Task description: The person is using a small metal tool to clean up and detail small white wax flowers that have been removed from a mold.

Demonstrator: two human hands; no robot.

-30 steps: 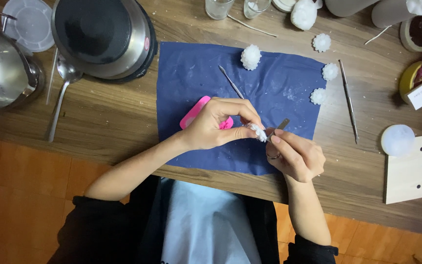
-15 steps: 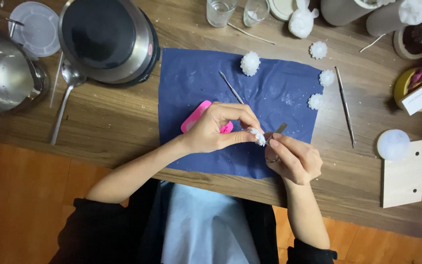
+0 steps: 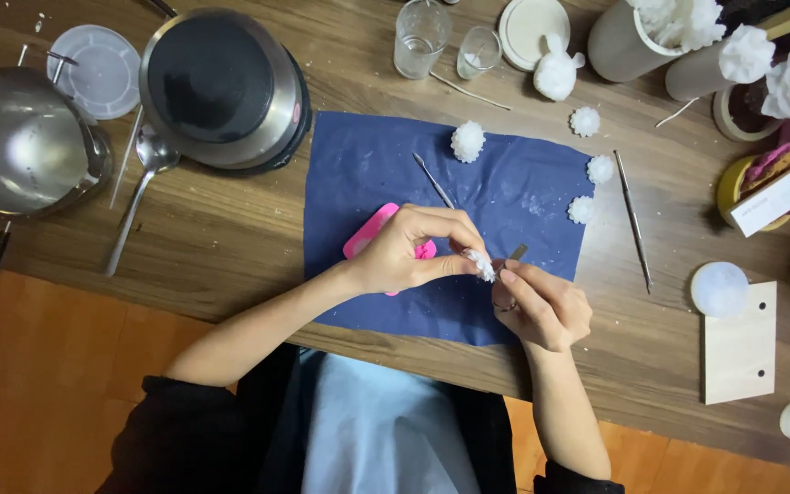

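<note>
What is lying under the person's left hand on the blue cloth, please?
A pink mould-like piece lies under the left hand on the blue cloth. Its right part is covered, so its full shape cannot be seen.

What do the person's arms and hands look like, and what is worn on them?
Both forearms are bare, with black sleeves pushed up near the elbows. The left hand wears nothing visible. The right hand has a thin ring on one of its fingers.

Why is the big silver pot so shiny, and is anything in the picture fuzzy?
Head view: the steel pot mirrors soft light, with no harsh glare. The left hand and right hand look fairly sharp, and the small white piece between them is slightly soft. The wooden table darkens toward the top corners, and shadows are faint.
</note>
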